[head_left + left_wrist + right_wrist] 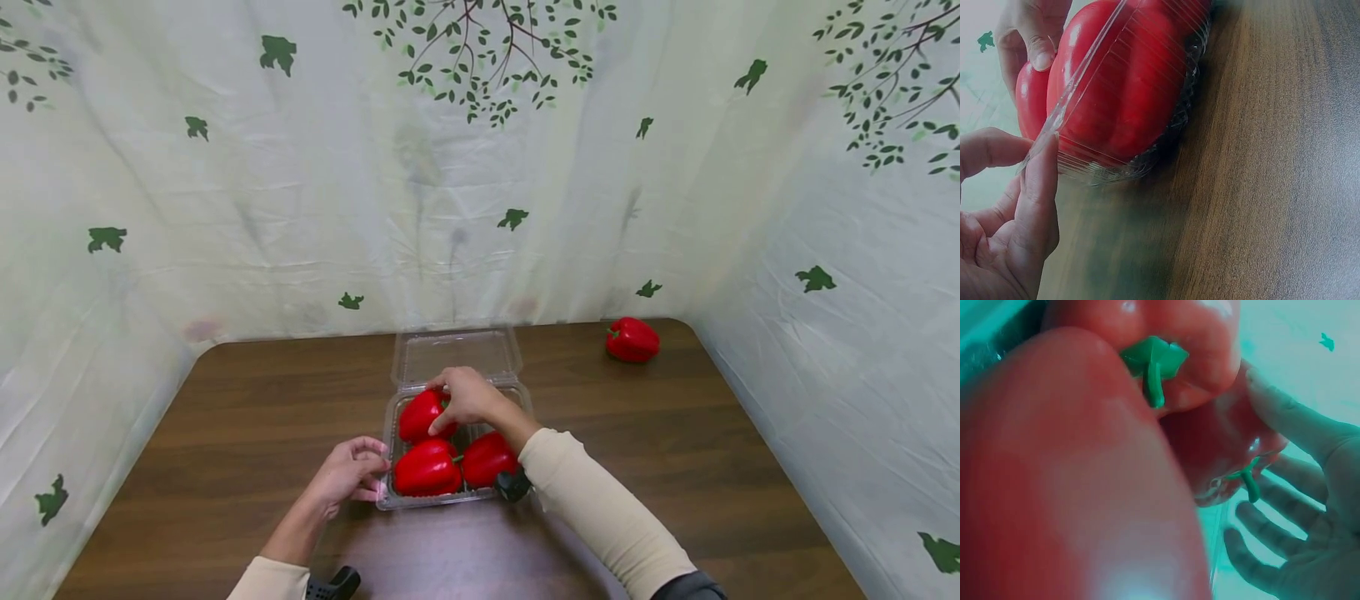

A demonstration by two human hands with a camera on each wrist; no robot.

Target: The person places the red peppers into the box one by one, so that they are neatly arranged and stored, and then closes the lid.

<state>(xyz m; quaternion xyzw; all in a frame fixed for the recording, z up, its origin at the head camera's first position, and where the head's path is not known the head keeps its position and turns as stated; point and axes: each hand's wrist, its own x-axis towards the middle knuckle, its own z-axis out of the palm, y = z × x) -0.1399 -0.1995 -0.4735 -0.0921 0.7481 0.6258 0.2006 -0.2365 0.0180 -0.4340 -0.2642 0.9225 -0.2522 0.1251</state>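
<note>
The far-left pepper [418, 418] is gripped between the thumb and fingers of the right hand [471, 398], inside the clear container [416, 502], whose left rim is pinched by the left hand [349, 472]. Nearer, the near-left pepper [427, 469] and near-right pepper [486, 460] are set side by side; a loose pepper [634, 340] is seen at the surface's [637, 467] far right. For neat seating, the gripped pepper should be settled gently, without its neighbours being knocked, and the rim kept steady so that the container is not tipped. Room should be left below the open lid's [457, 354] hinge.
</note>
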